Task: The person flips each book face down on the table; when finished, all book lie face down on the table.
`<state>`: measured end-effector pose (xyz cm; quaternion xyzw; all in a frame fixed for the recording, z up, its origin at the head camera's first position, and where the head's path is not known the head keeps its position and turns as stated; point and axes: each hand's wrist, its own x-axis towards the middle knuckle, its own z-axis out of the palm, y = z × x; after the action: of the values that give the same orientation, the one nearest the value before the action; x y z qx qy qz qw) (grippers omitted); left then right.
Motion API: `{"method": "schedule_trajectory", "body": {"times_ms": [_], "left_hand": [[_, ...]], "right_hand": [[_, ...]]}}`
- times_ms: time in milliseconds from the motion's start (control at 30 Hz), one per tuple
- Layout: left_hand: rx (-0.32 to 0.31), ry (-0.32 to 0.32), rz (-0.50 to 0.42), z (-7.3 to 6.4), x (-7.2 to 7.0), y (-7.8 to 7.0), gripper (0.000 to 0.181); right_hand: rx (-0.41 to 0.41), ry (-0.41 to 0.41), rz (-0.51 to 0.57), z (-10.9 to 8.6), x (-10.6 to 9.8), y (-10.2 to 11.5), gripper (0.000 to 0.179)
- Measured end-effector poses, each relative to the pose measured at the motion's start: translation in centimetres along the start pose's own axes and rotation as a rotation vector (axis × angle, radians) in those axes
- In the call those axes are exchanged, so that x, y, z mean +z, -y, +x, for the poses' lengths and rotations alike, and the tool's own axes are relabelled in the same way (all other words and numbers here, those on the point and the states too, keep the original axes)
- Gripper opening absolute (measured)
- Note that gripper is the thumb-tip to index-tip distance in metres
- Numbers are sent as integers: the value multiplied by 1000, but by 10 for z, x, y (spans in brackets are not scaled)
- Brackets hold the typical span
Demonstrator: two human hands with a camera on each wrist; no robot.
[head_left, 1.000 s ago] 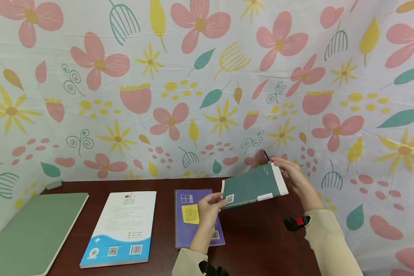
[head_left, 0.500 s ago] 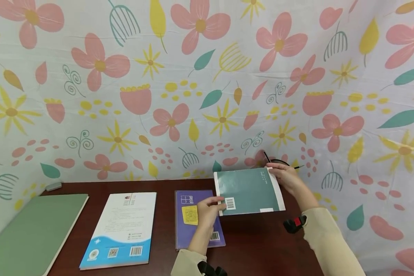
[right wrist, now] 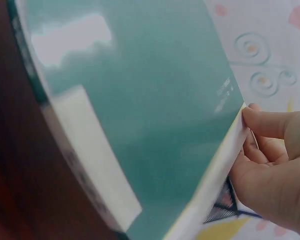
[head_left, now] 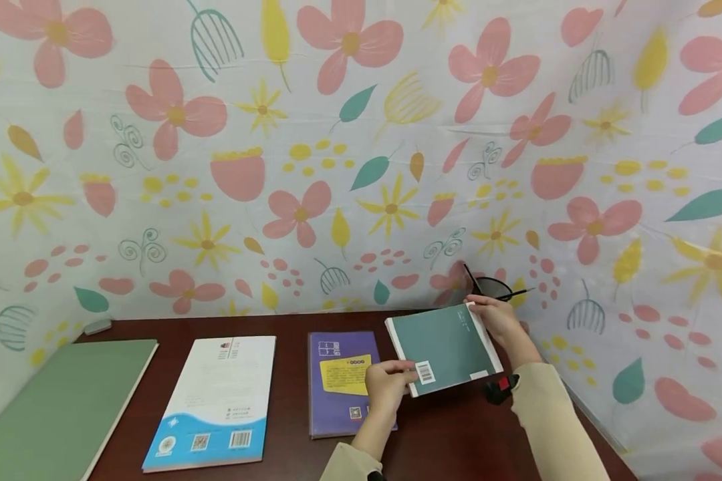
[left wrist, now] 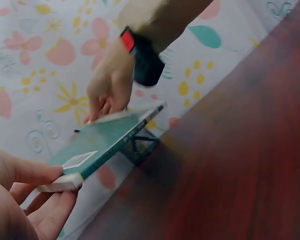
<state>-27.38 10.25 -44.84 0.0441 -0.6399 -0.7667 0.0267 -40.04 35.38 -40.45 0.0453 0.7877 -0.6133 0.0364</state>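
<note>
Both hands hold a teal book [head_left: 439, 344] tilted above the right part of the table, its barcode side facing up. My left hand [head_left: 388, 387] pinches the white left edge near the barcode, thumb on top and fingers below, as the left wrist view shows. At the opposite edge, my right hand [head_left: 499, 321] pinches the far corner. In the right wrist view the right thumb and fingers [right wrist: 270, 125] grip the pale border of the book [right wrist: 155, 100]. A purple book [head_left: 339, 414] lies partly behind my left forearm.
Left of the purple book lie a white-and-blue book [head_left: 216, 394] and a large green book [head_left: 66, 394] on the dark red table [head_left: 291, 401]. A black mesh holder [left wrist: 140, 147] with pens stands by the back right corner. A floral cloth [head_left: 361, 153] hangs behind; a small grey block [head_left: 98, 327] sits back left.
The teal book has first turned flatter towards the camera, then tilted and moved slightly right and nearer. Both hands keep their grip. More of the purple book and the mesh holder now shows.
</note>
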Motion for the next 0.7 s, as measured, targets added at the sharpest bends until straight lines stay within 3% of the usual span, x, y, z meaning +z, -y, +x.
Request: {"method": "schedule_trajectory", "body": {"times_ms": [200,500,700], "left_hand": [[-41,16,14,-5,5,13,11],[-73,99,-2,-6,13,34,15],[-72,222,154,-1,6,42,14]], "right_hand": [[24,-67,-42,16,13,-32,49],[-17,-115,-184,17,22,-63,39],[4,-144,-225,19,28,-81,37]]}}
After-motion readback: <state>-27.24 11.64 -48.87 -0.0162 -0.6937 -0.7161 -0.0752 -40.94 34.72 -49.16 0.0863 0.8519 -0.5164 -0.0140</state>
